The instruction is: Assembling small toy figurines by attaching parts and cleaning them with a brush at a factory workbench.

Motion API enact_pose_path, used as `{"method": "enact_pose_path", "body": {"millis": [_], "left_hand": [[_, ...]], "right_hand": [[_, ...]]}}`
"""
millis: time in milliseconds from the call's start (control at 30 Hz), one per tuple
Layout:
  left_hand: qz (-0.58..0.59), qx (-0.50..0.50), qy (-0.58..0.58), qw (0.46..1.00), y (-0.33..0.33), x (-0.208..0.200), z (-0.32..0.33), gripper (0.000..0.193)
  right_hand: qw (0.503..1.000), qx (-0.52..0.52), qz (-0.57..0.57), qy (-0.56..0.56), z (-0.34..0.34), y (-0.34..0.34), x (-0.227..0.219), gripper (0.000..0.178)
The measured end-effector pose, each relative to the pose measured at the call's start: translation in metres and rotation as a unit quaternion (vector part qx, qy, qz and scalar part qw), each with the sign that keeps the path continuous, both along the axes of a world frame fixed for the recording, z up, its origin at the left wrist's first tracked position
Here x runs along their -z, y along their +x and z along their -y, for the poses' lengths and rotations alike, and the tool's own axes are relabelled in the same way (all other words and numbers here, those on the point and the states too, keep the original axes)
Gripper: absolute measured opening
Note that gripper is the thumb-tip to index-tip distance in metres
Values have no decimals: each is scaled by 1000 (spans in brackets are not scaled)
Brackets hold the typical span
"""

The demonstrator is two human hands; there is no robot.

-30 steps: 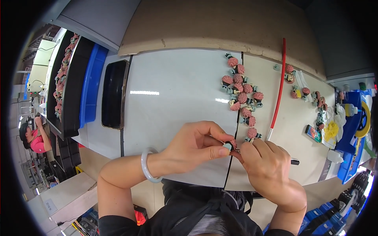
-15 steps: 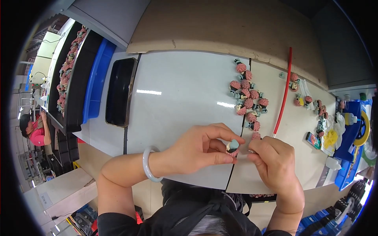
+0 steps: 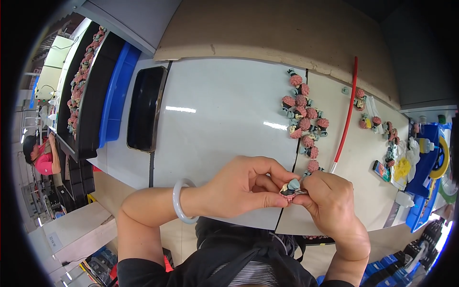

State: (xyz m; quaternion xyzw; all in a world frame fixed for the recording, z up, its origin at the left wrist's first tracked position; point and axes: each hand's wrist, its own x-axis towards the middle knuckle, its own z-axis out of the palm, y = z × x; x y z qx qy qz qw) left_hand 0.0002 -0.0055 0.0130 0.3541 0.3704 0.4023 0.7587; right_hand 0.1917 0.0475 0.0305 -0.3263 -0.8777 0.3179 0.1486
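My left hand [image 3: 246, 186] pinches a small figurine [image 3: 289, 190] between thumb and fingers. Its top is pale blue-green, its middle dark and cream, its base pink and ruffled. Closed around a thin brush [image 3: 347, 115] with a long red handle and silvery ferrule, my right hand [image 3: 330, 197] is right beside the figurine. The brush's thin end pokes out from the fingers and meets the figurine's side, though its exact contact is too small to make out. Just beyond my hands, a cluster of similar pink figurines [image 3: 304, 123] lies on the white table.
A black tray [image 3: 147, 110] and a blue bin [image 3: 117, 98] stand at left, beside a rack of more figurines [image 3: 86, 71]. On the right lie loose figurines [image 3: 392, 134], a small bottle [image 3: 404, 199], yellow tape [image 3: 439, 157] and a blue basket [image 3: 418, 210]. A person [image 3: 43, 155] works far left.
My right hand has moved slightly left and down, bringing the brush's thin end to the figurine. The figurine has tilted and shifted a little right and down in my left hand.
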Motion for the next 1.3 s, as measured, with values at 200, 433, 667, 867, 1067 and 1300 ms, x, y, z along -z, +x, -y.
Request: {"method": "enact_pose_path", "body": {"millis": [200, 433, 667, 867, 1067, 1300], "left_hand": [[13, 5, -11, 1000, 0, -1, -1, 31], [26, 3, -21, 999, 0, 1, 1, 33], [19, -1, -19, 1000, 1, 2, 1, 31], [1, 5, -15, 1000, 1, 0, 1, 31], [2, -7, -13, 1000, 1, 0, 2, 31], [-12, -18, 1, 1000, 3, 0, 0, 29]], "right_hand": [[999, -39, -22, 29, -3, 1, 1, 26], [999, -19, -31, 14, -1, 0, 4, 26], [1000, -22, -15, 8, 1, 1, 5, 27], [1000, -20, -23, 4, 1, 0, 4, 27], [1000, -23, -20, 7, 1, -1, 4, 27], [998, -58, 4, 40, -8, 5, -1, 24]]}}
